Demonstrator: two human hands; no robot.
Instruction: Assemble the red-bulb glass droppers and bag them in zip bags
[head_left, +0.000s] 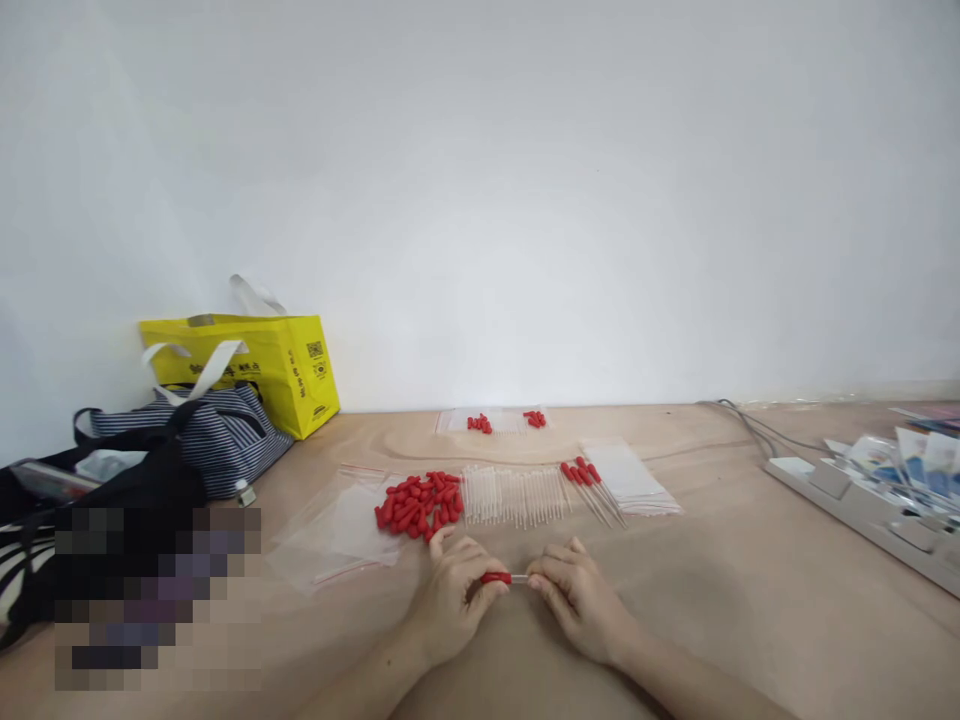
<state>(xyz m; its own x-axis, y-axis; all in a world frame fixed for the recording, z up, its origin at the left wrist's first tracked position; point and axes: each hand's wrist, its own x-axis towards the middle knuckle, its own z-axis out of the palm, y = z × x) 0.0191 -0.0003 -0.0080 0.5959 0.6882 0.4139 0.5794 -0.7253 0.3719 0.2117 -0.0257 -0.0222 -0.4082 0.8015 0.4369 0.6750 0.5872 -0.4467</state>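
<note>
Currently red cap (496, 577) on a thin clear stick (519, 579), level between both hands: left hand (459, 590) pinches cap, thumb against fingers, right hand (577, 598) pinches stick; red cap pile (421, 503) just beyond left hand.

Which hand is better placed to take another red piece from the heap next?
Left, I'd judge: the left hand is close by the red heap, while the right hand, pinching the thin stick, is farther off. The left must first release its red cap.
</note>
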